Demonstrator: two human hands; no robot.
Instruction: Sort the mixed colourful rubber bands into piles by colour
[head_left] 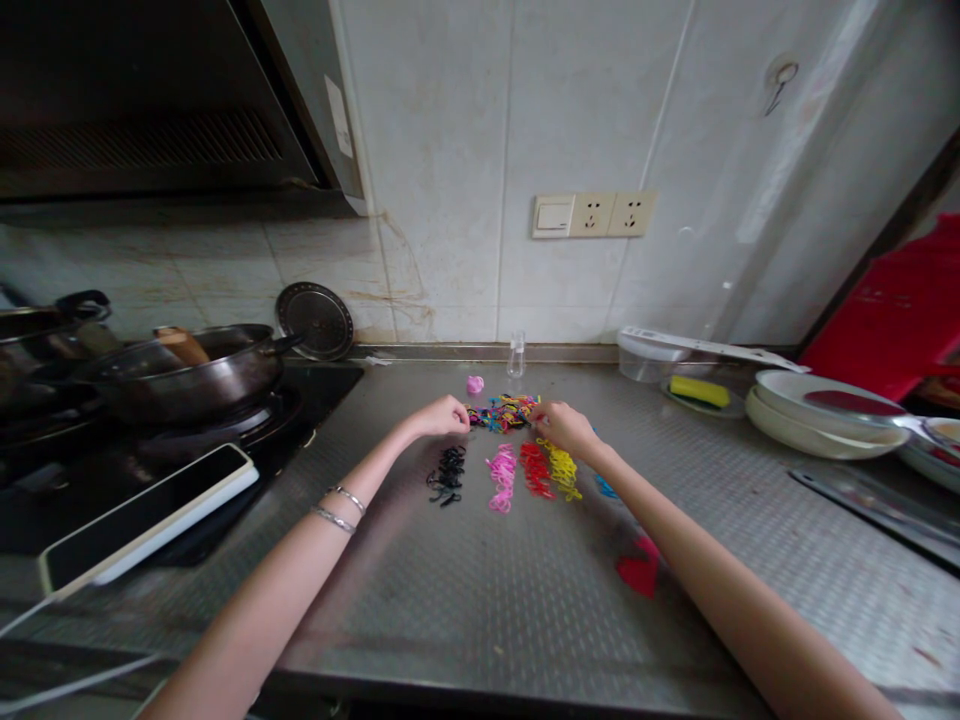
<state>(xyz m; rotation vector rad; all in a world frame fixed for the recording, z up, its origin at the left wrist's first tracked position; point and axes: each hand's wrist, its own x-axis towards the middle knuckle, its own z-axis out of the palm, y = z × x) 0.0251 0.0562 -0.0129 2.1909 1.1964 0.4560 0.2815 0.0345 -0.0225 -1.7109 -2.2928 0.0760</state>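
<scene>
A mixed pile of small coloured rubber bands (504,412) lies on the metal countertop between my two hands. My left hand (445,415) is closed in a pinch at the pile's left edge. At its right edge my right hand (564,428) also pinches, fingertips against the bands. Whatever either pinch holds is too small to make out. Nearer to me, bands lie sorted by colour in rows: black bands (448,474), pink bands (502,478), red bands (536,470) and yellow bands (562,470). Some blue bands (606,487) are partly hidden behind my right forearm.
Behind the pile are a pink lump (475,384) and a small clear bottle (517,355). A red piece (638,570) lies beside my right forearm. Left are a phone (150,510) and a pan (187,385) on the stove; right, a yellow sponge (699,391), bowls (825,435) and a knife (870,510).
</scene>
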